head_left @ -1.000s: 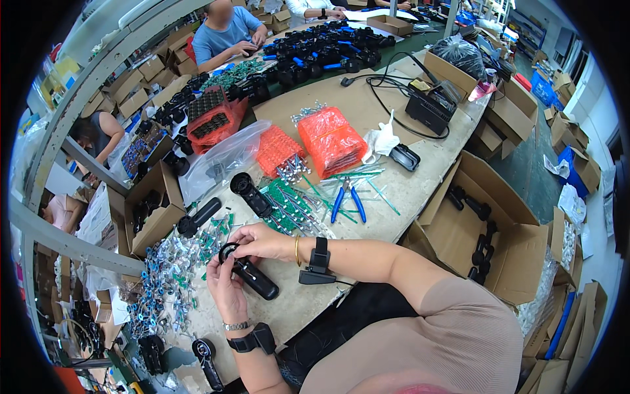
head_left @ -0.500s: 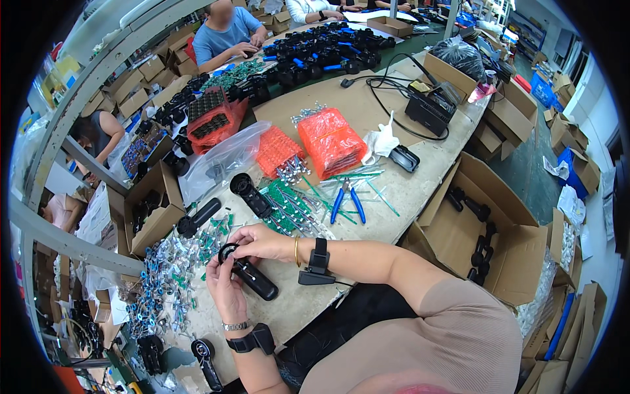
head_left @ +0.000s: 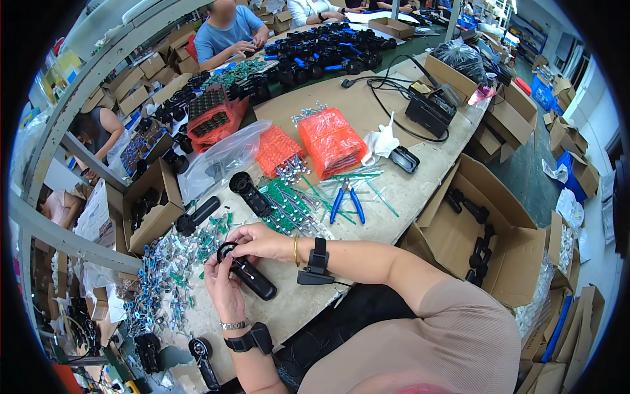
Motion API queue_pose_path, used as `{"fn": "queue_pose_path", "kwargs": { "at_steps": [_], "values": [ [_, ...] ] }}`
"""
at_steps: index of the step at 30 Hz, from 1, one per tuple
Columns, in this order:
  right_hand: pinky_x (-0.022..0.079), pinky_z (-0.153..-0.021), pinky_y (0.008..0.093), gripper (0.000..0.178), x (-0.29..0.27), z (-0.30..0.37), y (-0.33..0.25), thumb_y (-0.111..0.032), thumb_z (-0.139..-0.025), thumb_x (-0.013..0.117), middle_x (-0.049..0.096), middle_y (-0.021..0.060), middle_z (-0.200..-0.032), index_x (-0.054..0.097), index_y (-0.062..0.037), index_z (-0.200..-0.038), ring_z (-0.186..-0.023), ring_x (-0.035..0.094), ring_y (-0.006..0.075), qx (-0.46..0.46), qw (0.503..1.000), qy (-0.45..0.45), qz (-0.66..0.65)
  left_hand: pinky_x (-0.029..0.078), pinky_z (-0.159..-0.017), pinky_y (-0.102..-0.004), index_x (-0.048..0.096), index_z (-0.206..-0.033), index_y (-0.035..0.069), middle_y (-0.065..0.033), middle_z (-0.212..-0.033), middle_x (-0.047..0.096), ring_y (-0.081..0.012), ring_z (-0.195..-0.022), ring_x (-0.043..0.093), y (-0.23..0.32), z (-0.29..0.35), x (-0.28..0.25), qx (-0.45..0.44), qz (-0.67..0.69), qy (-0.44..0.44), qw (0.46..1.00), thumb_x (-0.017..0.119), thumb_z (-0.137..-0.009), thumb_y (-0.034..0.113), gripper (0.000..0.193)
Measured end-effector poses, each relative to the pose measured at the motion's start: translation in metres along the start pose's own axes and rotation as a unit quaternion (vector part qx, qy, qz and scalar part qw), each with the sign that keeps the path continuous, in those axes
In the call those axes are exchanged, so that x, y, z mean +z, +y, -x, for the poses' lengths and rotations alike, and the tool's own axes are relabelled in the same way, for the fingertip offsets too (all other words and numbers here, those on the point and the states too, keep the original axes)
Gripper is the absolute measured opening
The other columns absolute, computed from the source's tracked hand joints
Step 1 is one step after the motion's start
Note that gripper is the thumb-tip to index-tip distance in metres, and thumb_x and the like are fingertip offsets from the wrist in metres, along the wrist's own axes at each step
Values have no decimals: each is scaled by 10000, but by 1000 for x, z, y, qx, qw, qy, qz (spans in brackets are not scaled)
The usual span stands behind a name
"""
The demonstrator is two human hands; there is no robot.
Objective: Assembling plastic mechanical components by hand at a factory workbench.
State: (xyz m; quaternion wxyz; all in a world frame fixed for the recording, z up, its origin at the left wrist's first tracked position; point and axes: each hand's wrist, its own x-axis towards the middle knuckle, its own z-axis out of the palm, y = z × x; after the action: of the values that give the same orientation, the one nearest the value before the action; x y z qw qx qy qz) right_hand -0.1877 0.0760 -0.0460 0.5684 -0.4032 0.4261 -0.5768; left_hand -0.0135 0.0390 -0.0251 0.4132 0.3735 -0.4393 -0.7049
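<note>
Near the table's front edge, a black plastic housing (head_left: 257,281) with a ring-shaped head and a long handle lies between my hands. My left hand (head_left: 223,284) grips the ring's near left side, fingers closed on it. From the right, my right hand (head_left: 261,243) has its fingertips pinched together at the ring's inner edge; any small part under them is hidden. Just beyond are another open black housing (head_left: 249,194) and a pile of green circuit boards with wires (head_left: 289,209). To the left, small wired parts (head_left: 161,285) lie heaped.
Blue-handled cutters (head_left: 348,202) lie right of the boards, below red bubble-wrap bundles (head_left: 333,143). A carton (head_left: 485,230) of black parts stands beyond the table's right edge. A metal frame post (head_left: 75,246) crosses the left side. Co-workers sit at the far side.
Both hands stay on the black housing's ring, with only a slight shift to the left. Nothing else on my part of the table has visibly moved.
</note>
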Motion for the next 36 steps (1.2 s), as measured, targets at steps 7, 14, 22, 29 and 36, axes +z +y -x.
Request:
{"fn": "queue_pose_path", "kwargs": {
  "at_steps": [7, 14, 22, 29, 36],
  "values": [
    [577, -694, 277, 447, 0, 0, -1, -227, -879, 745, 684, 92, -1069, 609, 2, -1238, -921, 672, 143, 2, 1000, -6, -1, 466, -733, -277, 554, -1165, 90, 6, -1043, 643, -99, -895, 606, 2, 1, 1, -4, -5, 2, 1000, 719, -921, 119, 296],
    [571, -694, 276, 439, 1, 2, -3, -235, -882, 747, 677, 77, -1073, 610, -6, -1231, -920, 664, 134, 6, 1000, -6, -9, 461, -723, -269, 557, -1160, 97, 13, -1024, 643, -93, -878, 603, 3, 3, 3, -4, -1, 7, 1000, 725, -916, 123, 298],
    [550, -659, 260, 420, 2, 3, -5, -240, -885, 743, 671, 50, -1056, 614, -6, -1211, -908, 652, 117, 10, 1000, -1, -6, 444, -697, -264, 559, -1156, 104, 21, -1009, 643, -84, -863, 594, 2, 2, 4, -3, -4, 12, 1000, 726, -913, 124, 295],
    [538, -639, 255, 395, 3, 4, -7, -258, -891, 731, 668, 51, -1036, 619, -9, -1176, -872, 648, 107, 8, 1000, -10, 0, 433, -702, -266, 563, -1151, 114, 27, -1008, 641, -82, -862, 588, 2, 3, 4, -8, -9, 8, 1000, 725, -916, 127, 285],
    [535, -624, 255, 385, 3, 5, -8, -270, -893, 729, 671, 52, -1010, 623, -9, -1155, -835, 648, 104, 16, 1000, -1, -8, 435, -717, -262, 566, -1154, 113, 23, -1013, 646, -80, -871, 589, 1, 3, 4, -13, -6, -3, 1000, 722, -921, 126, 281]
  ]
}}
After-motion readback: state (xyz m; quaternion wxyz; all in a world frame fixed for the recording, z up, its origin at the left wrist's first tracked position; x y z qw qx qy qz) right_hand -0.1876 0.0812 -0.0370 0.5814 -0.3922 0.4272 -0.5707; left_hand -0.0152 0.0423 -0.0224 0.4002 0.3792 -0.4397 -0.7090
